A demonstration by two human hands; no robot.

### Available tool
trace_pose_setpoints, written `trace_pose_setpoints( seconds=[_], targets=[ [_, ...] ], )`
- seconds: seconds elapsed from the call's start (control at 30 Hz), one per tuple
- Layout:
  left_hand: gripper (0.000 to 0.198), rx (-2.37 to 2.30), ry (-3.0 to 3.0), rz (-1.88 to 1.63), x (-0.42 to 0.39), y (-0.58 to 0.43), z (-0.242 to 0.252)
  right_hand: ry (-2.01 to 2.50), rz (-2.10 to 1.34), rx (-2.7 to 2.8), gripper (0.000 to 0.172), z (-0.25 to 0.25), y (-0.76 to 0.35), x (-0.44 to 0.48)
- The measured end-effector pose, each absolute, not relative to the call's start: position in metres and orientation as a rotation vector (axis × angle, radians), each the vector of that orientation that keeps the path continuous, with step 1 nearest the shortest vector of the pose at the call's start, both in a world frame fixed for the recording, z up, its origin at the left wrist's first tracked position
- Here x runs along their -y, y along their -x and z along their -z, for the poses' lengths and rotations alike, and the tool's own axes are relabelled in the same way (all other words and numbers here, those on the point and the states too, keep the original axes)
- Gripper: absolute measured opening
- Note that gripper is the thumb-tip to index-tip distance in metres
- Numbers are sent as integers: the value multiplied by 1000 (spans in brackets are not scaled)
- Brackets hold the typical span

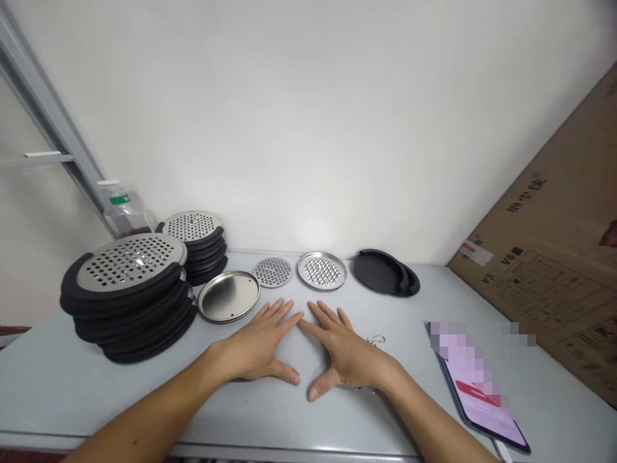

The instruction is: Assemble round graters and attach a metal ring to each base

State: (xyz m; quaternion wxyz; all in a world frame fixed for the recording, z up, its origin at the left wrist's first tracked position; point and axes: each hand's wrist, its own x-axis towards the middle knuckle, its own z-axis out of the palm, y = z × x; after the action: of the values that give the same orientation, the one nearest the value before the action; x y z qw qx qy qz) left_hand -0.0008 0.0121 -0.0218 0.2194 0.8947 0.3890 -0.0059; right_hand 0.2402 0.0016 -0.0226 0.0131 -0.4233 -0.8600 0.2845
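My left hand [263,344] lies palm down on the grey table [299,424], fingers spread and holding nothing. Beside it, my right hand [340,347] rests the same way, the two index fingertips almost meeting. A shallow metal dish [230,297] sits just beyond the left hand. Behind the fingertips are a flat perforated disc [272,272] and a rimmed metal grater disc [322,271]. Black crescent-edged round bases [383,271] lie farther right. Small metal pieces, one like a wire clip [376,339], show beside the right wrist, partly hidden under it.
Two stacks of black-rimmed round graters [130,270] [193,228] stand at the left, with a clear plastic bottle [125,212] behind. A phone [477,386] with a cable lies at the right. A large cardboard box [544,257] leans along the right side; a white wall rises behind.
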Motion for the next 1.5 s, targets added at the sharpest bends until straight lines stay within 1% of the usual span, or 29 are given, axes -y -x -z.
trace_pose_setpoints(
  seconds=[0.13, 0.2, 0.27, 0.37, 0.4, 0.43, 0.47, 0.53, 0.67, 0.87, 0.93, 1.03, 1.07, 1.13, 1.27, 1.37, 1.5],
  targets=[
    [109, -1088, -2454, 17, -10, 0, 17, 1337, -901, 2675, 117, 20, -240, -2],
    [104, -1091, -2467, -45, -9, -1, 14, 1348, -902, 2667, 115, 19, -241, -2],
    [87, -1139, -2507, -193, -11, -2, 12, 1348, -905, 2661, 111, 20, -242, -2],
    [41, -1429, -2574, -460, -17, 1, 8, 1343, -918, 2654, 108, 23, -244, -2],
    [29, -1576, -2575, -501, -20, 3, 7, 1344, -921, 2653, 108, 23, -244, -3],
    [22, -1719, -2561, -509, -23, 5, 6, 1346, -922, 2652, 109, 24, -245, -3],
    [18, -1838, -2536, -490, -26, 8, 6, 1348, -920, 2649, 109, 24, -244, -3],
    [18, -1978, -2474, -415, -32, 15, 6, 1354, -911, 2640, 109, 23, -244, -2],
    [20, -2053, -2397, -312, -40, 24, 9, 1362, -907, 2624, 108, 18, -242, 1],
    [23, -2084, -2379, -253, -39, 20, 6, 1366, -864, 2593, 98, 16, -243, 2],
    [25, -2105, -2378, -243, -38, 19, 4, 1361, -820, 2576, 86, 19, -243, 1],
    [26, -2135, -2381, -232, -37, 18, 2, 1368, -719, 2542, 58, 24, -242, 1],
    [24, -2143, -2384, -230, -37, 17, 2, 1370, -679, 2532, 52, 25, -241, 1],
    [21, -2163, -2386, -231, -37, 16, 2, 1368, -607, 2519, 45, 27, -240, 0],
    [15, -2199, -2377, -246, -37, 15, 1, 1356, -548, 2505, 41, 28, -239, 0],
    [14, -2211, -2386, -278, -33, 13, -5, 1346, -535, 2511, 40, 26, -240, 0],
    [13, -2147, -2474, -452, -20, 5, -11, 1304, -512, 2487, 40, 27, -241, -1]
  ],
)
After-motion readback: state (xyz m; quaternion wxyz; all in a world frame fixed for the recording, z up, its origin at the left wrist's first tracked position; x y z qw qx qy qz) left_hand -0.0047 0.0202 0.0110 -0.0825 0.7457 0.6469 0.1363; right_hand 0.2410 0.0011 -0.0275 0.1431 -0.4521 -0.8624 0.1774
